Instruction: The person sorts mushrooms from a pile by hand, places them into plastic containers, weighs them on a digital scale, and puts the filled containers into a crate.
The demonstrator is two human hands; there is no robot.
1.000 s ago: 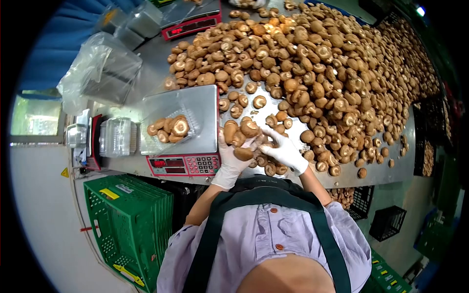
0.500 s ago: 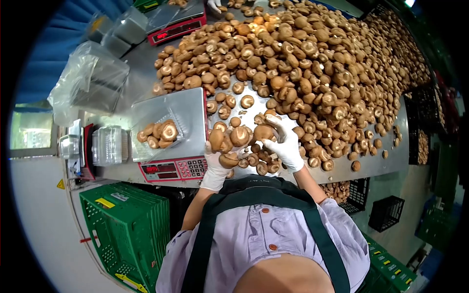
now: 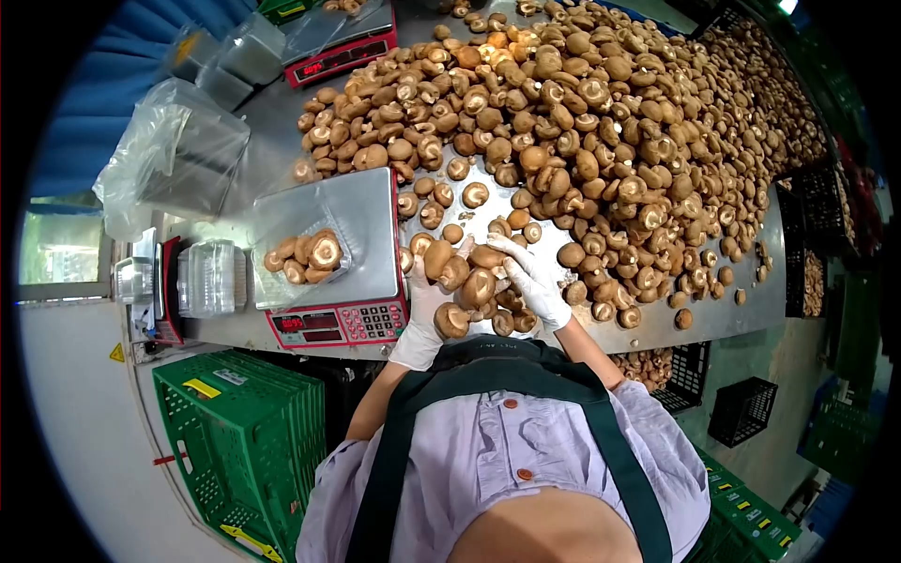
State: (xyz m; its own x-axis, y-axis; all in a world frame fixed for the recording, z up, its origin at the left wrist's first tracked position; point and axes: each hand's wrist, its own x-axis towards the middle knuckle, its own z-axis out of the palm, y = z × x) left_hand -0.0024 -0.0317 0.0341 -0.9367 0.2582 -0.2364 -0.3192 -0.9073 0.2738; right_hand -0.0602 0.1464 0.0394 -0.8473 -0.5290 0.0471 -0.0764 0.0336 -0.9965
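Observation:
My left hand (image 3: 424, 314), in a white glove, is wrapped round several brown mushrooms (image 3: 453, 273) beside the scale's right edge. My right hand (image 3: 537, 286), also gloved, has its fingers against a mushroom (image 3: 486, 256) at the right of that bunch. To the left, a clear plastic tray (image 3: 340, 267) with several mushrooms (image 3: 325, 251) in it rests on the metal plate of a red scale (image 3: 374, 202). Loose mushrooms (image 3: 475, 194) lie on the metal table just beyond my hands. Others sit below my fingers, partly hidden.
A large mushroom heap (image 3: 601, 141) covers the back and right. A second red scale (image 3: 343, 58) stands at the back. Clear trays (image 3: 208, 277) and a plastic bag (image 3: 155, 150) are at the left. Green crates (image 3: 235, 432) stand below the table; a black crate (image 3: 743, 411) is at right.
The view has shifted slightly right. The mushrooms at my left hand are bunched differently, and my right hand has come in closer to them. Another person's hand at the top has left the view.

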